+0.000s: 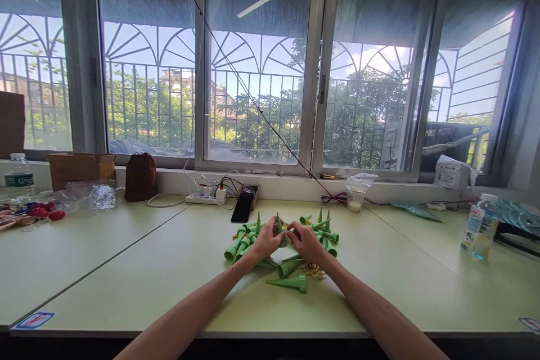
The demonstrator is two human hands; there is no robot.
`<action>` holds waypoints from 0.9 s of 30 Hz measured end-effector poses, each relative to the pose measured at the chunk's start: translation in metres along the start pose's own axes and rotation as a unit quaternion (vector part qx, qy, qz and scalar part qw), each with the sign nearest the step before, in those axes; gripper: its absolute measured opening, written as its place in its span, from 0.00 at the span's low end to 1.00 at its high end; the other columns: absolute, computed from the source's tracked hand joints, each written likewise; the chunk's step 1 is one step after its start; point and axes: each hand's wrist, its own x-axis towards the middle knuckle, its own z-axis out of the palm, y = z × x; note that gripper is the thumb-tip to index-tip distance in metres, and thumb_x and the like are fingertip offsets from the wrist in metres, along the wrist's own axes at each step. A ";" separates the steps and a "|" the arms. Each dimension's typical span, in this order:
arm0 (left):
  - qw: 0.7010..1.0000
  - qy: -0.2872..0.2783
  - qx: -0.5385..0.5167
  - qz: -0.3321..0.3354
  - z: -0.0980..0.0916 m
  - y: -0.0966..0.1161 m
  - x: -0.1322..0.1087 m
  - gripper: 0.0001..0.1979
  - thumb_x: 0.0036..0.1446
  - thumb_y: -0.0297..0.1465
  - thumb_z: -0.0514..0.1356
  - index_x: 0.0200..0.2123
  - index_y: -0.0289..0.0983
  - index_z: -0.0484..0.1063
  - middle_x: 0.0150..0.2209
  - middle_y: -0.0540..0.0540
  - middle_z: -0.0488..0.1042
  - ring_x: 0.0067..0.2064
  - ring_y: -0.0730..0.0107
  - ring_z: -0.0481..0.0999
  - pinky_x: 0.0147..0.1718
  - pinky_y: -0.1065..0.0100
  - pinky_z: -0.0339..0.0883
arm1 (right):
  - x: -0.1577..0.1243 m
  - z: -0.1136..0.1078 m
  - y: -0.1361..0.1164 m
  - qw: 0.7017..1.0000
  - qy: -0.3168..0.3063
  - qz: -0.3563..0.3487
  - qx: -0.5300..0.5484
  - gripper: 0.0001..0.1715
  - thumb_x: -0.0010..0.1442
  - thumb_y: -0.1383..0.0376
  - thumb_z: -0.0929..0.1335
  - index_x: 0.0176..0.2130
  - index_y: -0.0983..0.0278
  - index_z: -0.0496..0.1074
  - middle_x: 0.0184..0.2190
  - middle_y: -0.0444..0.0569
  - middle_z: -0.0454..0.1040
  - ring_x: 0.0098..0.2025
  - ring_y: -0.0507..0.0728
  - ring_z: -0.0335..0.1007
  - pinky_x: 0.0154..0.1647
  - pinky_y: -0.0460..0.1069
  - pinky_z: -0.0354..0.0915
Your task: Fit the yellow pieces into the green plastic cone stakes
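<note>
My left hand (268, 240) is closed around a green plastic cone spike (279, 224), its tip pointing up. My right hand (307, 241) meets it from the right, fingertips pinched together at the cone's side. A speck of yellow shows between the hands, but what the right fingers hold is too small to make out. Several more green cones lie heaped at the left (242, 246) and at the right (329, 235), some standing tip up. Closer to me, a single capped green cone (289, 282) lies on its side near small yellow plastic pieces (313, 271).
Behind the cones are a black phone (242, 207), a white power strip (206, 198) with cables and a plastic cup in a bag (355, 194). A clear bottle (480, 228) stands right. A brown pouch (140, 178), cardboard box (82, 171) and red items (42, 212) sit left.
</note>
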 end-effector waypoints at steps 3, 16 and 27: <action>0.998 -0.020 -0.037 -0.039 0.000 -0.002 0.001 0.14 0.49 0.36 0.63 0.35 0.38 0.61 0.22 0.57 0.66 0.19 0.80 0.63 0.18 0.76 0.56 | 0.000 -0.001 -0.001 1.000 -0.003 -0.009 0.015 0.08 0.61 0.66 0.64 0.41 0.64 0.71 0.20 0.40 0.66 0.23 0.51 0.59 0.27 0.44 0.54; 0.995 -0.042 -0.057 -0.070 -0.002 -0.001 -0.002 0.16 0.50 0.38 0.63 0.35 0.39 0.58 0.22 0.58 0.64 0.14 0.85 0.56 0.12 0.79 0.50 | 0.000 -0.005 -0.005 0.998 -0.029 -0.032 0.039 0.06 0.60 0.69 0.64 0.36 0.64 0.71 0.20 0.40 0.66 0.23 0.50 0.57 0.27 0.44 0.54; 0.994 -0.038 -0.059 -0.080 -0.002 0.002 -0.003 0.16 0.49 0.37 0.63 0.35 0.38 0.59 0.21 0.57 0.64 0.14 0.84 0.56 0.12 0.78 0.48 | 0.001 -0.006 -0.006 0.998 -0.029 -0.040 0.027 0.07 0.59 0.70 0.64 0.33 0.65 0.72 0.21 0.42 0.69 0.24 0.50 0.59 0.29 0.44 0.55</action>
